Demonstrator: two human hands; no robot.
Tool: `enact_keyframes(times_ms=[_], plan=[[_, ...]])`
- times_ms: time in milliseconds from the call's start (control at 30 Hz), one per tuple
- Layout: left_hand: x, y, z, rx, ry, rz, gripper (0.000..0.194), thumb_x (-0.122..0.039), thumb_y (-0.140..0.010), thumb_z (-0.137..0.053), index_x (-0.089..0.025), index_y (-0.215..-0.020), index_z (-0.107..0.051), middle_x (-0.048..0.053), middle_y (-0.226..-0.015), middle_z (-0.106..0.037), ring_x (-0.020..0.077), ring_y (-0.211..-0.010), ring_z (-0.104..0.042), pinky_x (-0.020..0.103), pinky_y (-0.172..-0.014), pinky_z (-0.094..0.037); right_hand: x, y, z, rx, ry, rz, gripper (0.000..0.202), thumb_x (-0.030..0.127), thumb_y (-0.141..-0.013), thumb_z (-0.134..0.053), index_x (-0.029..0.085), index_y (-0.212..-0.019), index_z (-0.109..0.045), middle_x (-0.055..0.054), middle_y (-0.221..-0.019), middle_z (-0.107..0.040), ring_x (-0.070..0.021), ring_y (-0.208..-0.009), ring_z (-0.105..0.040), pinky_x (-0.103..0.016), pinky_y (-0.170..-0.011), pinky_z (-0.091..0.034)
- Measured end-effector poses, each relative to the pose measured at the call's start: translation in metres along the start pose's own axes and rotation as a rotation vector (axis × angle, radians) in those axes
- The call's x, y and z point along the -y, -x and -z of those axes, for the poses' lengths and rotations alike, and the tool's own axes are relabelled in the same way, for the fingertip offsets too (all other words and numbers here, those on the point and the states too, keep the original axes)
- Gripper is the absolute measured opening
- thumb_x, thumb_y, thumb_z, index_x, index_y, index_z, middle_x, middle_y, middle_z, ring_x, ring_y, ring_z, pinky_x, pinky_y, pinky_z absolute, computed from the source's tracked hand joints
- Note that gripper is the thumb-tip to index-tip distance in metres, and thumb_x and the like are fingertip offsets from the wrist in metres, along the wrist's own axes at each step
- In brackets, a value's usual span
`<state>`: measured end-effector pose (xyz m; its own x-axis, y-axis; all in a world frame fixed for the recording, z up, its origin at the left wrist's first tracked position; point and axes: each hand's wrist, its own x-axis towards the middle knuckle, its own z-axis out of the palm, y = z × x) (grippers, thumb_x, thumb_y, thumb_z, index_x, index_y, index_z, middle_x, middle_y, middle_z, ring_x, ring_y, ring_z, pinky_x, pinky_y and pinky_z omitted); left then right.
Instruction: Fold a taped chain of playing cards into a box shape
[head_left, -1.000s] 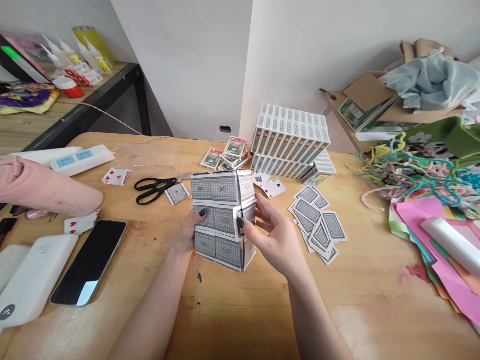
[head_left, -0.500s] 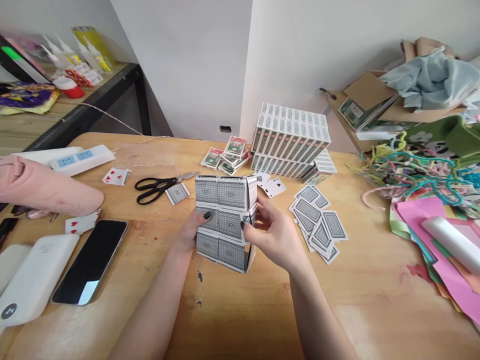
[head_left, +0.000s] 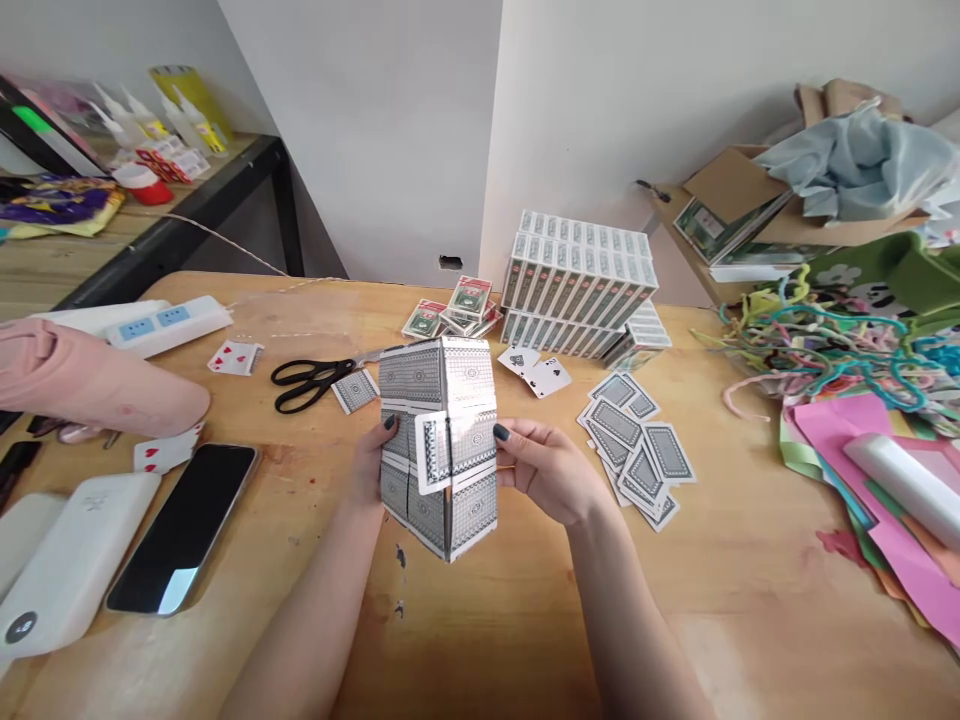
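Observation:
A boxy structure made of patterned playing cards (head_left: 416,380) is held above the table, one vertical edge turned toward me. One card (head_left: 433,465) with a white border sticks out to the left across that edge at mid-height. My left hand (head_left: 370,462) grips the structure's left side, thumb on its front face. At the right side, my right hand (head_left: 547,465) pinches the structure's middle level, thumb in front and other fingers partly hidden behind. Loose face-down cards (head_left: 637,445) lie to the right. Two face-up cards (head_left: 546,375) lie behind my right hand.
Boxed card decks (head_left: 577,275) are stacked at the back, beside smaller deck boxes (head_left: 469,298). Black scissors (head_left: 307,380), a phone (head_left: 184,525), a white power bank (head_left: 79,560) and a pink roll (head_left: 97,375) lie left. Tangled yarn (head_left: 810,350) and coloured paper (head_left: 870,480) are at right.
The card structure has turned, bringing its right side face and the protruding card into view. My right hand has shifted slightly right, its thumb now at the structure's right edge.

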<state>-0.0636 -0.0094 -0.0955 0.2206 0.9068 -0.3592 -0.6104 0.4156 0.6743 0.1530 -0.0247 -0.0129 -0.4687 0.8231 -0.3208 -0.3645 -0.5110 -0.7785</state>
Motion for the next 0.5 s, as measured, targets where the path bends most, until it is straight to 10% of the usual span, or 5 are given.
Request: enact_keyframes(times_ms=[167, 333, 500], plan=[[-0.001, -0.001, -0.01, -0.018, 0.038, -0.016, 0.029, -0.037, -0.062, -0.076, -0.016, -0.082, -0.07, 0.005, -0.076, -0.075, 0.0283, -0.084, -0.07, 0.04, -0.082, -0.055, -0.003, -0.002, -0.007, -0.115, 0.031, 0.061, 0.037, 0.045, -0.076, -0.069, 0.018, -0.101, -0.066, -0.007, -0.089, -0.071, -0.0192, -0.079, -0.067, -0.032, -0.07, -0.054], [-0.002, 0.003, -0.028, -0.006, -0.055, -0.09, 0.042, -0.034, -0.061, -0.078, -0.014, -0.097, -0.069, 0.01, -0.092, -0.074, 0.032, -0.102, -0.065, 0.043, -0.091, -0.051, -0.002, 0.004, -0.019, -0.378, 0.335, 0.274, 0.098, 0.039, -0.06, -0.081, 0.027, -0.142, -0.031, -0.011, -0.136, -0.048, -0.0258, -0.113, -0.053, -0.039, -0.087, -0.05], [-0.003, 0.007, -0.032, 0.016, -0.102, -0.109, 0.041, -0.033, -0.059, -0.08, -0.013, -0.094, -0.07, 0.011, -0.097, -0.073, 0.0342, -0.106, -0.062, 0.045, -0.092, -0.05, 0.001, 0.008, -0.024, -0.407, 0.44, 0.265, 0.092, 0.035, -0.063, -0.077, 0.026, -0.143, -0.032, -0.011, -0.132, -0.049, -0.0257, -0.11, -0.053, -0.036, -0.08, -0.053]])
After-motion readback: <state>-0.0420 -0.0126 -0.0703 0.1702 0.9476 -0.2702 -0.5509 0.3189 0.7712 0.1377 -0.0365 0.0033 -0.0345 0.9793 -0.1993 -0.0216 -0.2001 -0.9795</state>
